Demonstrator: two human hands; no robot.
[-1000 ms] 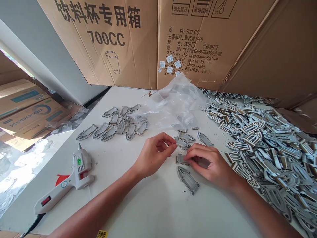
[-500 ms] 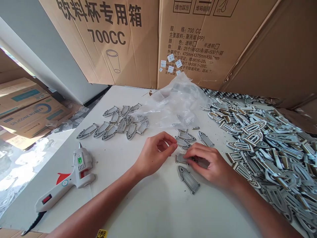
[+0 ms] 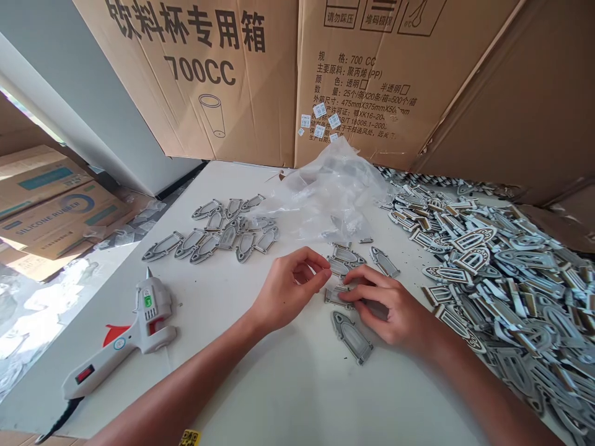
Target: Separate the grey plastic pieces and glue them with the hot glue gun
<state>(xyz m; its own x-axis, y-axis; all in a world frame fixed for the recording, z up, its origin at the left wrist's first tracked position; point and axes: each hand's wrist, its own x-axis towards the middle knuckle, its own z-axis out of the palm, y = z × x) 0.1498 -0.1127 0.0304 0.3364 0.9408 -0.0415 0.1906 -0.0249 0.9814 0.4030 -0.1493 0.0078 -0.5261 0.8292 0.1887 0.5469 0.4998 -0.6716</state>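
Note:
My left hand (image 3: pixel 294 290) is over the middle of the white table, thumb and forefinger pinched together; whatever might be between them is too small to make out. Close to its right, my right hand (image 3: pixel 389 303) has its fingers on a grey arched frame piece (image 3: pixel 335 296) lying on the table, partly covered by those fingers. Just below lies another grey arched frame piece (image 3: pixel 353 338), its point toward the upper left. Beyond the fingertips are several more arched pieces (image 3: pixel 341 266), with a single arched piece (image 3: pixel 385 261) apart at their right.
A glue gun (image 3: pixel 144 322) lies at the left. Several arched pieces form a group (image 3: pixel 227 235) at the back left. Clear plastic film (image 3: pixel 320 192) lies before a large cardboard box (image 3: pixel 260 105). A big heap of arched pieces (image 3: pixel 502 266) covers the right side.
My right hand's fingers have spread a little, and the arched frame piece under them has shifted slightly left. My left hand has stayed nearly still.

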